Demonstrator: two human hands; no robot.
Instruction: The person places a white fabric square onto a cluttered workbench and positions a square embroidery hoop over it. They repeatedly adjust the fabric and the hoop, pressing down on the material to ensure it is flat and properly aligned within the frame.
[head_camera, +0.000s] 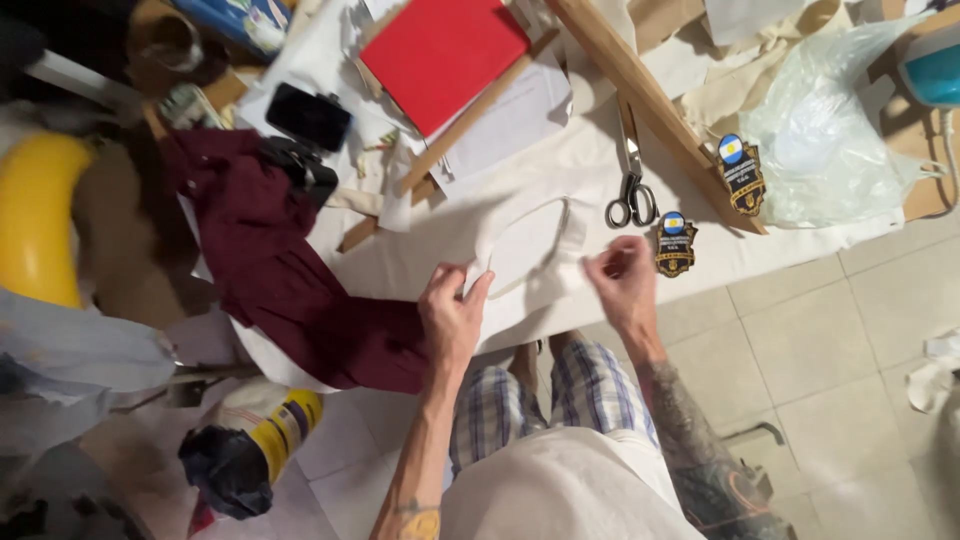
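Head view: pale cream fabric piece, creased, stitched curve, both hands' fingers pinched on its edges.

Both hands reach forward — fingers pinched, forearms bare.

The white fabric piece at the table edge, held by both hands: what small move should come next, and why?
Probably pull the white fabric piece taut and flat. The left hand pinches one edge and the right hand the other, and the cloth between them looks creased. The steel scissors and two embroidered shield patches lie just beyond.
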